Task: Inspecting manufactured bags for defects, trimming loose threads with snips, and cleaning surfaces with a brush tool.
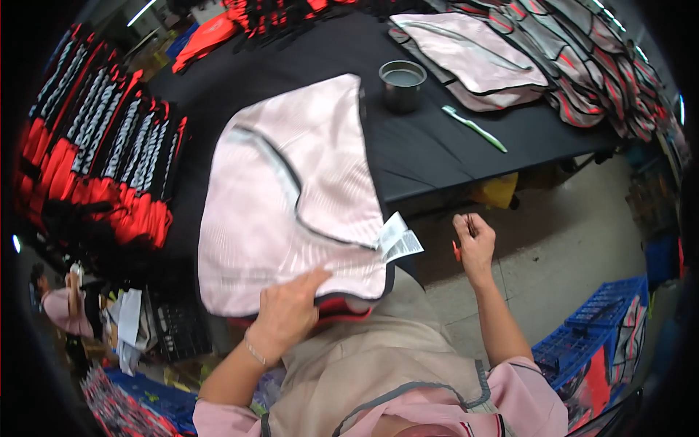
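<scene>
A pale pink fabric piece with dark binding and a curved, dark-edged opening lies across the table's front edge. White labels stick out from its right side. Its near edge is in the grip of my left hand, and red fabric shows beneath. My right hand is raised off to the right, apart from the fabric. Its fingers are closed around a small tool with an orange part; the fingers hide most of it, so its kind is unclear.
On the black-covered table are a metal cup of liquid and a green-and-white toothbrush. More pink pieces are stacked behind them. Red-and-black goods line the left. Blue crates stand low on the right; another person is at far left.
</scene>
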A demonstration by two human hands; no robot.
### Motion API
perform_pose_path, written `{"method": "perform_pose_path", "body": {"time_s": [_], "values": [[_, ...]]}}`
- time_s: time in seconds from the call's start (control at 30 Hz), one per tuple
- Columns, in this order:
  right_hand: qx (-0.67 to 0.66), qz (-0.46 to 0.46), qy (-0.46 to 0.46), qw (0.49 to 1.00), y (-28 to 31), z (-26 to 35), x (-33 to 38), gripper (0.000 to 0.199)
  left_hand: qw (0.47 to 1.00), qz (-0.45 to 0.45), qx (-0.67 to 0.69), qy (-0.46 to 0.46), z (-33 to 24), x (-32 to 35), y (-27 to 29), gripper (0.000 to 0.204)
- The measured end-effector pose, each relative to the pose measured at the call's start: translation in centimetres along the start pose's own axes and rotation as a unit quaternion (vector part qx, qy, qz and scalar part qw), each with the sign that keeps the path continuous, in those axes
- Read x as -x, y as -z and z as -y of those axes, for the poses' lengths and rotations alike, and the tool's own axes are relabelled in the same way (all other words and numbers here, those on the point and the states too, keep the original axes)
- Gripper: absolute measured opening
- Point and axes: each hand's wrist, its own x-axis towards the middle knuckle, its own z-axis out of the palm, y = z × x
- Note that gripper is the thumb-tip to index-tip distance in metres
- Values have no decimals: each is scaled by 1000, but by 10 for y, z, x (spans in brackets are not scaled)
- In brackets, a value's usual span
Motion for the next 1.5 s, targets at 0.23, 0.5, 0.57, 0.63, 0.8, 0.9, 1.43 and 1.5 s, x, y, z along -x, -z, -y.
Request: {"method": "perform_pose_path", "body": {"time_s": [0.23,0.5,0.57,0.63,0.8,0.9,1.43,1.5], "values": [[-1,67,2,998,-33,26,-110,26,985,147,87,-32,-21,25,-28,50],[96,72,-58,991,-65,-5,-211,33,978,162,125,-50,-5,14,-41,53],[140,54,-4,989,-68,8,-225,35,975,169,138,-53,-2,13,-42,53],[211,-73,165,961,-61,-2,-239,41,963,189,167,-94,0,5,-33,49],[515,-121,158,834,-6,-14,-230,43,924,153,322,-139,39,-21,-2,39],[549,-80,128,822,20,-21,-224,34,987,-76,61,-130,63,-52,9,41],[426,104,289,851,-39,135,-240,17,973,-111,-99,-177,157,-65,27,33],[568,103,285,765,-55,147,-253,18,980,-91,-87,-156,165,-64,40,29]]}}
